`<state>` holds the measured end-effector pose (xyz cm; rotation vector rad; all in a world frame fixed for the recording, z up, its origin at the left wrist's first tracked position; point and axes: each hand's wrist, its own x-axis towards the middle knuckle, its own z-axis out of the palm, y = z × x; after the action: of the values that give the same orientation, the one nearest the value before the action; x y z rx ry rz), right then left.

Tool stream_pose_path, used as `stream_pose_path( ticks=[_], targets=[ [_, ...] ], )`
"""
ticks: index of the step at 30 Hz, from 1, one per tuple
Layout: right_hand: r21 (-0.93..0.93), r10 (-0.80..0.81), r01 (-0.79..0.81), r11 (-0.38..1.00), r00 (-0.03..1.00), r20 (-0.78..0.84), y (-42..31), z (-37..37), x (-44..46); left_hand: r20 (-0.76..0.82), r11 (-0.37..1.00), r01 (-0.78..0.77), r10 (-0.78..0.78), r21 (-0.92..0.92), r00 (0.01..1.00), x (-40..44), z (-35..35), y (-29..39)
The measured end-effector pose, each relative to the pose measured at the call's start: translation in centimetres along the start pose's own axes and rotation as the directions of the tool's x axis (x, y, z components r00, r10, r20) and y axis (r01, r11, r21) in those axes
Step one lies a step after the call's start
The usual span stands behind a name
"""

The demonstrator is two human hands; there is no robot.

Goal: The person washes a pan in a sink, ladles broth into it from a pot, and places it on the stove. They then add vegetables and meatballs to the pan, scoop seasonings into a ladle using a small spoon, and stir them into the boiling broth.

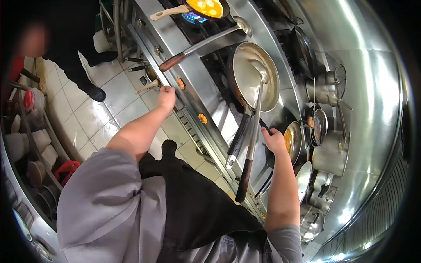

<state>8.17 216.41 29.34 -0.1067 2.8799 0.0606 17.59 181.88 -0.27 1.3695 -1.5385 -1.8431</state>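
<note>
My left hand is closed at the stove's front edge, beside a pale wooden handle; whatever lies inside its fingers is hidden. Over the stove, my right hand has its fingers wrapped round a dark handle, and the thing it belongs to cannot be made out. Just left of that hand, a long-handled ladle rests with its bowl in a large frying pan. A smaller pan with yellow-orange contents stands close on the right.
At the top, a pan of yellow food sits over a blue flame. Another ladle lies across the stove. Several pots line the back wall. A person in dark clothes stands on the tiled floor at upper left.
</note>
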Motion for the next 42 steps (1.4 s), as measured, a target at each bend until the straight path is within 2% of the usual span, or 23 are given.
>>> stream_pose_path(
  ticks=[2, 4, 7, 8, 11, 14, 17, 19, 20, 24, 27, 28, 31, 32, 33, 35, 38, 41, 42],
  targets=[
    [-0.006, -0.002, 0.002, 1.000, 1.000, 0.012, -0.1, 1.1, 1.3, 0.185, 0.995, 0.091, -0.082, -0.039, 0.979, 0.5, -0.6, 0.8],
    [-0.030, -0.026, 0.026, 0.999, 1.000, -0.013, 0.1, 2.4, 2.8, 0.388, 0.982, 0.175, -0.132, -0.076, 0.912, -0.1, -0.8, 2.2],
    [-0.039, -0.028, 0.031, 0.999, 0.996, 0.084, -2.1, 1.6, 3.3, 0.466, 0.963, 0.267, -0.225, -0.026, 0.856, -0.7, -0.3, 3.5],
    [-0.042, -0.043, 0.047, 0.998, 0.995, 0.092, -2.4, 1.5, 3.7, 0.476, 0.945, 0.324, -0.264, -0.048, 0.839, -1.1, -0.4, 4.0],
    [-0.036, -0.087, 0.091, 0.995, 0.992, 0.090, -2.3, 2.1, 5.1, 0.456, 0.947, 0.294, -0.208, -0.125, 0.865, -2.1, -0.9, 5.5],
    [-0.022, -0.103, 0.105, 0.994, 0.991, 0.081, -1.6, 2.9, 6.0, 0.476, 0.964, 0.264, -0.215, -0.038, 0.853, -1.4, -0.5, 5.1],
    [-0.047, -0.097, 0.101, 0.994, 0.992, 0.084, -2.0, 2.8, 6.6, 0.459, 0.968, 0.231, -0.162, -0.099, 0.874, -0.9, 0.2, 4.0],
    [-0.097, -0.101, 0.107, 0.990, 0.993, 0.060, -1.6, 3.3, 6.9, 0.479, 0.872, 0.437, -0.292, -0.222, 0.828, -0.6, 0.8, 3.8],
    [-0.080, -0.096, 0.100, 0.992, 0.994, 0.054, -1.0, 3.8, 7.4, 0.454, 0.871, 0.431, -0.292, -0.238, 0.842, -0.7, 1.3, 3.6],
    [-0.092, -0.139, 0.145, 0.985, 0.988, 0.072, -1.9, 3.4, 7.4, 0.593, 0.706, 0.690, -0.490, -0.160, 0.639, 0.1, -0.2, 4.7],
    [-0.082, -0.135, 0.146, 0.986, 0.983, 0.127, -3.6, 2.2, 6.4, 0.673, 0.617, 0.772, -0.507, -0.153, 0.539, -0.5, -1.7, 6.4],
    [-0.084, -0.136, 0.148, 0.985, 0.982, 0.131, -3.6, 2.3, 6.7, 0.681, 0.647, 0.758, -0.517, -0.085, 0.518, 0.2, -1.7, 5.3],
    [-0.122, -0.158, 0.173, 0.977, 0.979, 0.128, -2.5, 3.3, 7.7, 0.552, 0.695, 0.718, -0.584, -0.037, 0.594, 0.1, -1.9, 5.2],
    [-0.158, -0.183, 0.200, 0.967, 0.976, 0.115, -2.0, 3.8, 8.2, 0.539, 0.706, 0.701, -0.555, -0.096, 0.633, -0.1, -1.7, 5.3],
    [-0.194, -0.207, 0.224, 0.955, 0.973, 0.102, -1.9, 3.9, 8.4, 0.576, 0.704, 0.701, -0.530, -0.110, 0.622, 0.0, -1.5, 5.4],
    [-0.187, -0.143, 0.167, 0.968, 0.980, 0.140, -1.8, 4.0, 8.9, 0.647, 0.697, 0.704, -0.475, -0.138, 0.597, 0.2, -1.3, 5.4],
    [-0.151, -0.112, 0.137, 0.979, 0.980, 0.162, -3.1, 2.9, 8.1, 0.818, 0.627, 0.772, -0.386, -0.105, 0.425, -0.9, -2.2, 6.1],
    [-0.165, -0.145, 0.171, 0.971, 0.976, 0.163, -3.3, 3.1, 8.0, 0.817, 0.683, 0.728, -0.455, 0.064, 0.355, -0.7, -2.4, 4.5],
    [-0.182, -0.162, 0.191, 0.965, 0.973, 0.162, -3.0, 3.2, 8.4, 0.786, 0.705, 0.700, -0.496, 0.116, 0.369, -0.8, -2.9, 4.0]
  ],
)
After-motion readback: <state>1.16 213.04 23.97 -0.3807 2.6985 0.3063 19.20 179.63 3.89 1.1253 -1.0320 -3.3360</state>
